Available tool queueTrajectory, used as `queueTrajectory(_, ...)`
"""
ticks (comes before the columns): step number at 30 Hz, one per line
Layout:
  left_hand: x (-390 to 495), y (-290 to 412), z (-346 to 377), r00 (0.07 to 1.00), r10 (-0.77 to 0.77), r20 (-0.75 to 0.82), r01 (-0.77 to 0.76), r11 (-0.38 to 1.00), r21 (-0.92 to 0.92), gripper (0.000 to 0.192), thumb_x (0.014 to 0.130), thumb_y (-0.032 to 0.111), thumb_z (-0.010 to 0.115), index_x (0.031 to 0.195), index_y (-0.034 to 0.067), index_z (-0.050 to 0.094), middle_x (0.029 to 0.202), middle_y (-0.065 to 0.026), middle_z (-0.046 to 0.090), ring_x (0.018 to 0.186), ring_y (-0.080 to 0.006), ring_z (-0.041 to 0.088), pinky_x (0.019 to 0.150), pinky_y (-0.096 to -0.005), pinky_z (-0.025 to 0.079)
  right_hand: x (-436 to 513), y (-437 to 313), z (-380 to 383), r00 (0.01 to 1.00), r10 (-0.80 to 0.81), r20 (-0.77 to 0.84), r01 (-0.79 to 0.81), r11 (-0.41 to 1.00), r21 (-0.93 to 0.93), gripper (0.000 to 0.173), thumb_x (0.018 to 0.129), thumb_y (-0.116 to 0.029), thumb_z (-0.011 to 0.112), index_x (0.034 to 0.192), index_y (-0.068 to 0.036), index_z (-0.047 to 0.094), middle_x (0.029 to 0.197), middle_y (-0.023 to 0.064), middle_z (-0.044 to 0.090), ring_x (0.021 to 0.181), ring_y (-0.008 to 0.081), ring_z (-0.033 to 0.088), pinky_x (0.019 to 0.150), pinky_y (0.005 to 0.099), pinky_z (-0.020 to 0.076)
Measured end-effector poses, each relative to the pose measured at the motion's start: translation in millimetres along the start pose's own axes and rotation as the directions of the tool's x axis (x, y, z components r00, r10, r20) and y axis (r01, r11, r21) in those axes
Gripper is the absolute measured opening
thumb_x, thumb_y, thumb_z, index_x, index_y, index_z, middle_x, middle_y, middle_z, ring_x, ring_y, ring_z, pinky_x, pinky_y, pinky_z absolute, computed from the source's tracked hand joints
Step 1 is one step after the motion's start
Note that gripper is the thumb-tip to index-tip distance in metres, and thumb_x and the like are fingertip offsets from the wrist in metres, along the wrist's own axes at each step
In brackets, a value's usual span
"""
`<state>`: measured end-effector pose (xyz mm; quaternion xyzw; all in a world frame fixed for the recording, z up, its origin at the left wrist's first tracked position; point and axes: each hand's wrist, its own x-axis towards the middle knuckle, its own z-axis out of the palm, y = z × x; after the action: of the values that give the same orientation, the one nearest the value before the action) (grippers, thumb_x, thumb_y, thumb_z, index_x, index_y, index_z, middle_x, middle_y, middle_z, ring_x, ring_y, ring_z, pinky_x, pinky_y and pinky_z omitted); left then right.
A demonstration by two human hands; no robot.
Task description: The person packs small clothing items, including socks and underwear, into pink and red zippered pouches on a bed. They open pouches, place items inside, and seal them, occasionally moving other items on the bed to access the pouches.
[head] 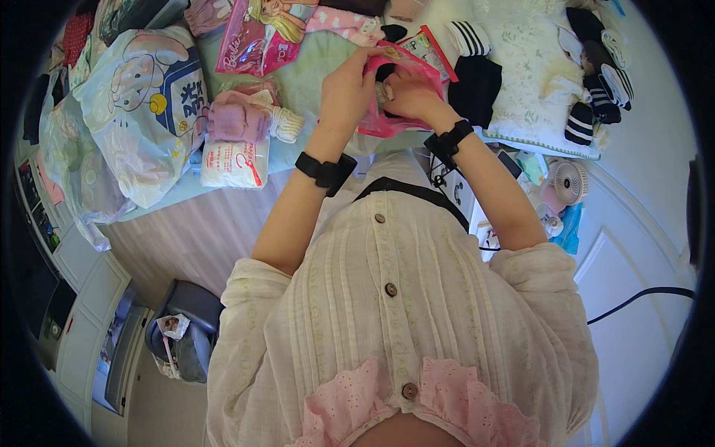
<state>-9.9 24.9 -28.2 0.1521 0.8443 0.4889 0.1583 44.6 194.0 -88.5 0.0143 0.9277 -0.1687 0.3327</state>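
A bright pink plastic bag (pixel 380 124) lies before me with its mouth pulled wide. My left hand (pixel 349 92) pinches its far left rim between thumb and fingers. Through the opening goes my right hand (pixel 413 96), its fingers curled beside a small beige bundle (pixel 384 92) and something dark; the fingertips are partly hidden, so its hold is unclear. Right of the bag lie a folded black garment (pixel 475 92) and white socks with black stripes (pixel 468 38). A red-edged clear packet (pixel 427 53) sits just behind the bag.
Left on the bed are pink knitted gloves (pixel 237 120), a white printed packet (pixel 234 165), a pink Barbie pouch (pixel 262 42) and a large white plastic bag (pixel 151 112). Several rolled socks (pixel 603 106) line the right. A small fan (pixel 570 181) and a grey bin (pixel 187 329) stand lower.
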Motion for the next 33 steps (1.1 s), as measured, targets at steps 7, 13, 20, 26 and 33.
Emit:
queueTrajectory(7,2,-9,-2,0.999,-0.044,-0.021,0.044,0.999,0.025,0.023,0.098,0.013,0.063,0.121,0.013,0.068,0.097,-0.0159,0.074,0.087,-0.035,0.071,0.075,-0.0399,0.055,16,18,24,0.993,-0.119,0.006,0.117,0.983,0.138,0.047,0.084,-0.032,0.061,0.123,-0.007,0.069,0.12,0.0236,0.07,0.112,0.0375,0.069,0.095,0.0471,0.0542)
queueTrajectory(13,7,-17,-6,0.999,-0.024,-0.04,0.025,1.0,0.016,0.024,0.1,0.018,0.063,0.123,0.017,0.07,0.079,-0.0106,0.067,0.069,-0.0235,0.066,0.064,-0.0348,0.05,49,19,38,0.994,0.043,-0.101,0.012,0.876,0.483,0.066,0.086,-0.025,0.061,0.15,-0.012,0.049,0.138,0.0234,0.061,0.128,0.0338,0.059,0.105,0.0397,0.0472)
queueTrajectory(20,14,-24,-15,0.996,-0.084,-0.009,0.084,0.996,0.03,0.024,0.099,0.016,0.062,0.122,0.016,0.069,0.086,-0.0131,0.072,0.076,-0.03,0.07,0.07,-0.0386,0.054,55,13,23,0.996,0.041,-0.08,-0.004,0.912,0.41,0.063,0.086,-0.017,0.059,0.149,-0.014,0.051,0.13,0.0224,0.066,0.115,0.0368,0.065,0.096,0.0429,0.0527)
queueTrajectory(26,17,-23,-14,0.997,-0.063,-0.032,0.065,0.997,0.041,0.024,0.099,0.017,0.062,0.122,0.014,0.069,0.087,-0.0144,0.071,0.076,-0.0303,0.07,0.069,-0.0387,0.053,45,-11,17,0.995,0.093,-0.036,-0.081,0.965,0.25,0.061,0.088,-0.011,0.056,0.148,-0.015,0.052,0.126,0.0256,0.066,0.11,0.0414,0.067,0.094,0.0464,0.0538)
queueTrajectory(33,-8,-17,-30,0.991,-0.124,0.059,0.117,0.986,0.115,0.029,0.098,0.011,0.062,0.126,0.014,0.067,0.09,-0.0165,0.071,0.078,-0.0312,0.07,0.071,-0.0379,0.054,-33,-20,-68,0.959,-0.267,-0.095,0.278,0.83,0.484,0.037,0.093,-0.021,0.056,0.12,-0.001,0.069,0.1,0.0232,0.073,0.098,0.0371,0.071,0.086,0.0434,0.057)
